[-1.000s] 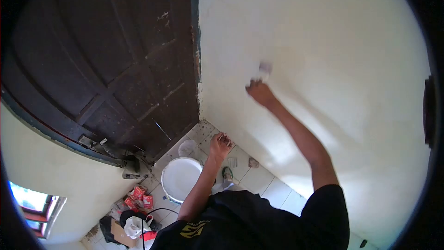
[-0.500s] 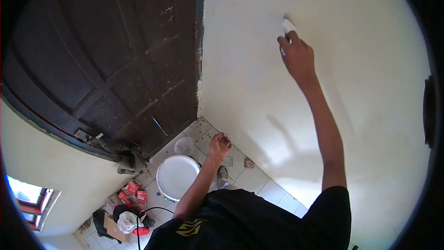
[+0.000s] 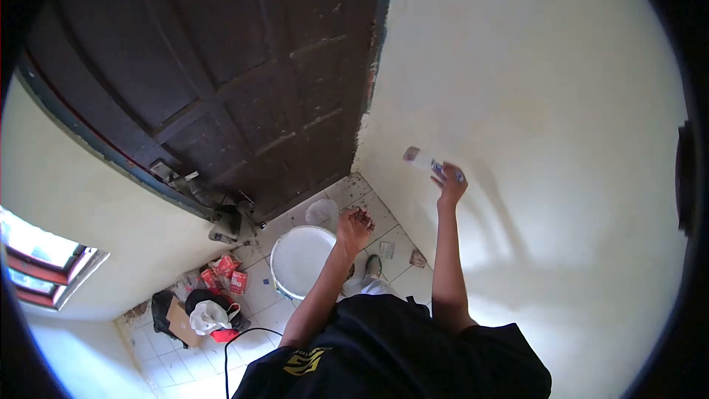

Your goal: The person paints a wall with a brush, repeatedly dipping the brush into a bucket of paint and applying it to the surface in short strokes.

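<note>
My right hand (image 3: 452, 183) is closed round the handle of a paintbrush (image 3: 422, 159), whose bristles point left, in front of the pale wall (image 3: 561, 199). Near the bucket's upper right side, my left hand (image 3: 356, 224) hangs with its fingers curled; whether anything small is in them is hidden. Below it on the tiles stands a round white bucket (image 3: 301, 260), its top white, partly covered by my left forearm.
A dark panelled door (image 3: 244, 89) fills the upper left. Beside the bucket lies a clear plastic bag (image 3: 321, 212). Red packets (image 3: 224, 273), a white bag (image 3: 210, 316) and cardboard (image 3: 182, 323) sit on the lower left floor. A black cable (image 3: 247, 332) runs near my body.
My right hand has come down and left with the brush, which now points left instead of up. The view has shifted, so door and bucket appear farther right. My left hand stays low.
</note>
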{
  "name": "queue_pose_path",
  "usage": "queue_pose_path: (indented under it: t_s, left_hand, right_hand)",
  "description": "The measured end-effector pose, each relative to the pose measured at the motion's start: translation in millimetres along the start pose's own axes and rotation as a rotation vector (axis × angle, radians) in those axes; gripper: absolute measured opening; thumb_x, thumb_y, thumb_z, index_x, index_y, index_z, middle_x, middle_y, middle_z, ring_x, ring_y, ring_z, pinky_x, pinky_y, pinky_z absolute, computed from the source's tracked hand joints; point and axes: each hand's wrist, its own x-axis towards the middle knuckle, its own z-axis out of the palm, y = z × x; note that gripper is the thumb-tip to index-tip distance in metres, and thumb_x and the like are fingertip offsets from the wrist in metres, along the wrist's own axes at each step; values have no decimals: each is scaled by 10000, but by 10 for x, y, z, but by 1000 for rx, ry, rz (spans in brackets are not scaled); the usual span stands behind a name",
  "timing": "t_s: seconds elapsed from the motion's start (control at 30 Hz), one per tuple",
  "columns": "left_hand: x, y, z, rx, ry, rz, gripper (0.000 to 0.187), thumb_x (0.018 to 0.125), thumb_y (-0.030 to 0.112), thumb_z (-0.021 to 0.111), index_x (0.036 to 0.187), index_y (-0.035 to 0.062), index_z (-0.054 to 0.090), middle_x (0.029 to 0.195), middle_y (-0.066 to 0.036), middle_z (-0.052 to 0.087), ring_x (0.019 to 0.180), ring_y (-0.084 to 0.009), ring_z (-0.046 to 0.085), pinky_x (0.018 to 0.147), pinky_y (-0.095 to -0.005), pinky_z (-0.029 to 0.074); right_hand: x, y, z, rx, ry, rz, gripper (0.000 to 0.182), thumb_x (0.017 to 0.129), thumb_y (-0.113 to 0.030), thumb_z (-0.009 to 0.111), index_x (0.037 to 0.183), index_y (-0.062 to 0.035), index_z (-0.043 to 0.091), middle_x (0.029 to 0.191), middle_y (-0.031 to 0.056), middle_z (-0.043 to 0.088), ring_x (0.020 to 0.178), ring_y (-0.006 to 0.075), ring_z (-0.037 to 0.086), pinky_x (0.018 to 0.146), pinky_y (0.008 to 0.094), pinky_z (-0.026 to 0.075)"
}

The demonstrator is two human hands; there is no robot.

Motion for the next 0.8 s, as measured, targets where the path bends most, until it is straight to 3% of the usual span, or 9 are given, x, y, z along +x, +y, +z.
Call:
queue_pose_path:
  t_s: [0.03,0.1,0.17,0.27,0.43,0.5,0.6,0.73,0.8]
  left_hand:
    - [-70,65,-11,5,-8,24,68,782,176,503,774,109,515,769,-17,559,743,-179,533,727,-365,434]
    - [-172,183,-49,-14,8,60,79,780,190,493,755,115,500,775,-19,560,745,-184,533,729,-366,434]
    - [-230,313,-158,-34,22,96,93,777,203,483,736,120,485,782,-21,560,747,-189,532,732,-368,433]
    - [-330,526,-425,-91,-114,160,94,764,190,508,704,121,531,798,-36,600,794,-196,563,761,-382,430]
    - [-584,831,-864,-74,37,364,144,806,253,530,708,149,518,814,-15,594,798,-183,542,769,-363,405]
    - [-705,936,-1080,-82,115,414,178,846,320,529,760,164,513,841,-2,588,790,-177,532,766,-369,388]
    - [-956,1040,-1457,142,361,665,235,868,392,518,839,159,507,868,-18,598,813,-162,557,734,-331,398]
    - [-1307,1147,-1978,461,571,759,250,873,346,519,866,96,514,907,-49,613,805,-155,584,704,-317,408]
    - [-1408,1193,-2171,522,714,726,213,861,293,552,871,84,513,883,-52,608,788,-156,582,703,-327,414]
  right_hand:
    - [-165,92,-31,191,89,210,179,852,-136,565,1002,-48,609,931,124,648,775,205,655,612,295,541]
    - [-264,723,-227,429,13,461,164,842,-138,588,973,-42,608,883,123,647,727,194,649,566,257,530]
    - [-444,1155,-312,578,-146,650,139,842,-124,598,939,-24,599,856,120,643,703,178,642,545,223,522]
    - [-761,1425,-166,643,-195,817,117,836,-107,611,907,-16,593,827,117,640,678,175,632,546,229,530]
    - [-1129,1520,183,614,-280,907,88,818,-59,626,869,6,594,780,121,630,651,187,622,588,255,554]
    - [-1216,1518,327,568,-358,879,99,788,-12,638,871,10,589,799,116,626,721,191,628,657,280,562]
    - [-1383,1545,491,445,-473,853,119,759,6,661,858,9,595,798,113,629,717,207,639,669,294,565]
    - [-1683,1690,695,165,-682,701,98,740,19,661,818,7,603,774,109,633,658,211,654,637,307,572]
    - [-1884,1857,848,32,-747,726,81,744,15,654,809,9,606,758,110,634,638,208,654,610,306,572]
